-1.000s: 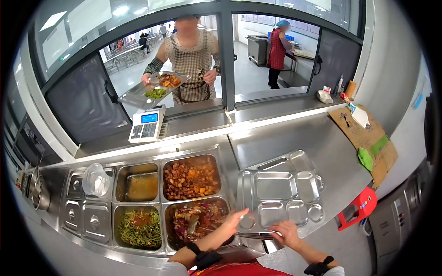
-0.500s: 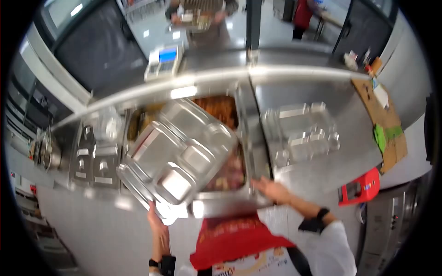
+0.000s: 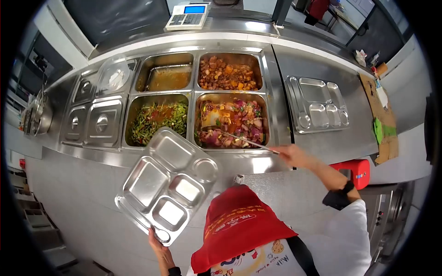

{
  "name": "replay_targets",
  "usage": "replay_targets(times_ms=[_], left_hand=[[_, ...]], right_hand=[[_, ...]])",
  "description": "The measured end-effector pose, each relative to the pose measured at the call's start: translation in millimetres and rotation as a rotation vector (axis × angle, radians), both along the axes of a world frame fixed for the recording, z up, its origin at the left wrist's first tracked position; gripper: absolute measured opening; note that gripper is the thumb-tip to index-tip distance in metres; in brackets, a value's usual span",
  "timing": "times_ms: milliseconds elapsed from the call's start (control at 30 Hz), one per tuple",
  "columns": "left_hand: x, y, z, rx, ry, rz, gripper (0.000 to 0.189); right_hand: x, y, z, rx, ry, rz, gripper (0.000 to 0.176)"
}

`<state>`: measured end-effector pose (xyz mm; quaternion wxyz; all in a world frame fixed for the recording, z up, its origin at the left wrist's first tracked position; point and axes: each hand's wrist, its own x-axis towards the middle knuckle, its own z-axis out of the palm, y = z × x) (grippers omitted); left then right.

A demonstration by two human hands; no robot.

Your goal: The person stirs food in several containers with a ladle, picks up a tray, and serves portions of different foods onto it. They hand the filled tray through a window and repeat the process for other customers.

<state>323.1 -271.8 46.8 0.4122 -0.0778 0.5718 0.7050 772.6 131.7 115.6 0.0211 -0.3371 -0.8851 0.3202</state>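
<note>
My left hand [image 3: 159, 246] grips the lower edge of an empty steel compartment tray [image 3: 168, 184], held tilted in front of the counter. My right hand [image 3: 294, 155] is closed on the handle of a metal serving spoon [image 3: 251, 141]. The spoon's bowl rests in the front right pan, among purple and brown meat pieces [image 3: 239, 122]. Left of it, a pan of chopped green vegetables [image 3: 159, 122] is partly behind the tray. Behind are a pan of orange-brown stew [image 3: 228, 73] and one with a little liquid [image 3: 168, 78].
Lidded steel pans [image 3: 102, 124] and a clear plastic container [image 3: 113, 76] stand at the left. Another compartment tray [image 3: 317, 103] lies on the right counter, near cardboard [image 3: 391, 142]. A scale [image 3: 189, 17] sits at the back, a red stool-like object [image 3: 360, 172] at lower right.
The held tray has moved down, towards me and off the pans. My right hand has moved up and right and now holds the spoon. The view has shifted.
</note>
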Motion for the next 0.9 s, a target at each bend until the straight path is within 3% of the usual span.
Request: replay_targets(times_ms=[67, 167, 300, 433, 533, 700, 900], left_hand=[[5.2, -18.4, -7.6, -0.036, -0.028, -0.019, 0.045], [5.4, -31.7, -24.8, -0.024, -0.061, -0.045, 0.05], [3.0, -35.0, -35.1, -0.026, -0.074, -0.06, 0.047], [6.5, -35.2, -20.8, -0.075, -0.031, -0.031, 0.044], [3.8, -33.1, -22.8, -0.101, -0.003, -0.034, 0.045], [-0.9, 1.4, -37.9, -0.067, -0.001, -0.142, 0.047], [14.5, 78.0, -30.6, 0.017, -0.021, -0.193, 0.042]], right_hand=[[10.8, -1.6, 16.0, -0.046, 0.022, -0.014, 0.051], [14.6, -3.1, 25.9, -0.611, 0.009, -0.541, 0.048], [-23.1, -21.1, 29.1, -1.143, 0.101, -0.711, 0.045], [-35.5, -35.8, -5.5, -1.573, 0.465, -0.737, 0.046], [-23.4, -55.4, 7.5, -1.586, 0.577, -0.779, 0.045], [-14.1, -72.8, 8.9, -1.353, 0.681, -0.919, 0.041], [-5.6, -69.2, 13.5, -1.32, 0.808, -0.901, 0.039]])
